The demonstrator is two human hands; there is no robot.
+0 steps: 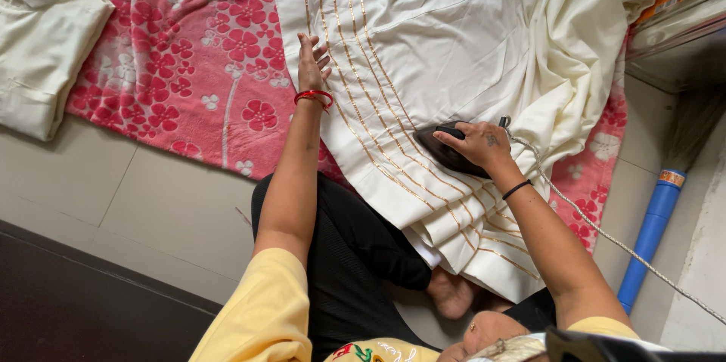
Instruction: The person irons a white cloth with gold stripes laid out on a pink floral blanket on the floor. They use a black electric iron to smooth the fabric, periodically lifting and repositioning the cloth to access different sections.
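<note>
My right hand clasps the dark iron near the blanket's near edge; my left hand, open-palmed, flattens the cream cloth taut.

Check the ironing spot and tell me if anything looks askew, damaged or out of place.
Nothing looks damaged or spilled. The right hand grips the dark iron on the cream cloth; the left hand lies flat on it. Only oddity: the cloth's far side is bunched in loose folds on the pink floral blanket.
</note>
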